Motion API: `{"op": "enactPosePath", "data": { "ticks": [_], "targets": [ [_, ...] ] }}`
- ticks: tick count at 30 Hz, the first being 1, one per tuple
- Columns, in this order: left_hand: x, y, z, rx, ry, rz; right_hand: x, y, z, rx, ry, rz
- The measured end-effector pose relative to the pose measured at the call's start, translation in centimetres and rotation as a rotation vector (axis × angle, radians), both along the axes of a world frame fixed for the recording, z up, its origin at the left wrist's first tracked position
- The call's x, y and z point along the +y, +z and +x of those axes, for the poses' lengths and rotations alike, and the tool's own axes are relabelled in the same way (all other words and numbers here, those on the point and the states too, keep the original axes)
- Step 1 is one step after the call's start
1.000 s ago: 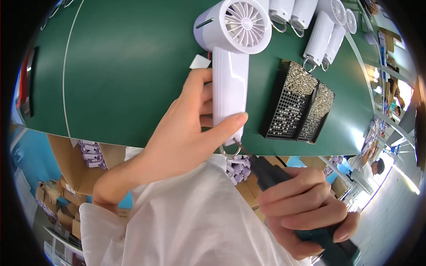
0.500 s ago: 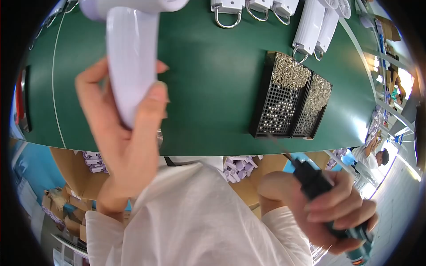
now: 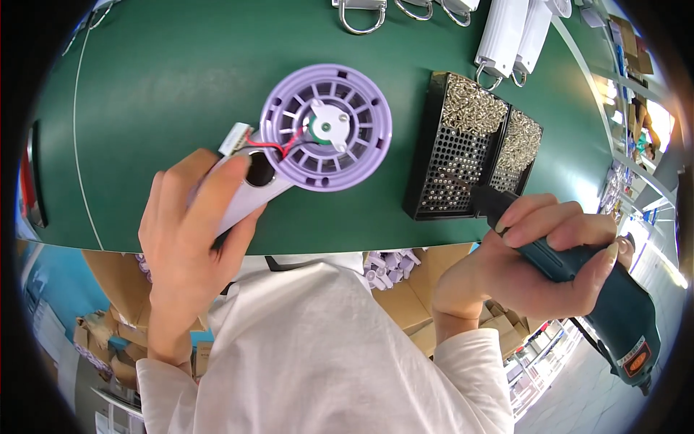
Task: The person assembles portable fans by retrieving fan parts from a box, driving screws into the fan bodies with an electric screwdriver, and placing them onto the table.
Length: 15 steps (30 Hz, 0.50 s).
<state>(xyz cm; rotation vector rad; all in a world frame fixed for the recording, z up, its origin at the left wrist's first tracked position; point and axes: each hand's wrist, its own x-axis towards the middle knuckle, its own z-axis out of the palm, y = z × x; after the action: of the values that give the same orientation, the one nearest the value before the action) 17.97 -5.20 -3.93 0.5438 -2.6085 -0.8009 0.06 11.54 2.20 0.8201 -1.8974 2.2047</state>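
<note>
My left hand [image 3: 191,224] is closed around the handle of a lilac handheld fan [image 3: 367,170]. Its round, slotted head lies to the right of my fingers, with a white motor mount in the middle and red and black wires running to a small white connector [image 3: 235,139]. A round hole shows in the handle near my thumb. In my right hand [image 3: 557,253] is a dark green electric screwdriver [image 3: 623,311], gripped along its body. Its bit points left, over the lower part of a black screw tray [image 3: 421,181] with perforated plates and silver screws heaped at the far end.
White fan bodies [image 3: 501,36] with metal loops lie at the far right of the green table [image 3: 181,87]. More metal loops [image 3: 361,30] show along the far edge. Cardboard boxes [image 3: 412,296] with lilac parts stand below the table's front edge. A red-and-black object [image 3: 32,177] lies far left.
The fan has come down and turned, so its head's inner side now shows. My right hand has moved up and left, bringing the screwdriver bit over the screw tray.
</note>
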Motion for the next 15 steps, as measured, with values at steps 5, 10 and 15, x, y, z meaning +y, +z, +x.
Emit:
{"op": "enactPosePath", "data": {
  "ticks": [5, 10, 15],
  "targets": [
    [0.4, 0.5, -0.4, -0.08, -0.11, -0.281, -0.2, -0.2, 0.1, 0.015, 0.014, 0.059],
    [1.2, 1.8, -1.2, -0.195, -0.133, -0.279, -1.2, 0.5, 1.0, 0.05, -0.091, 0.104],
    [1.2, 2.0, -1.7, -0.135, -0.239, -0.276, -0.7, 2.2, 1.3, 0.12, -0.012, -0.071]
  ]
}}
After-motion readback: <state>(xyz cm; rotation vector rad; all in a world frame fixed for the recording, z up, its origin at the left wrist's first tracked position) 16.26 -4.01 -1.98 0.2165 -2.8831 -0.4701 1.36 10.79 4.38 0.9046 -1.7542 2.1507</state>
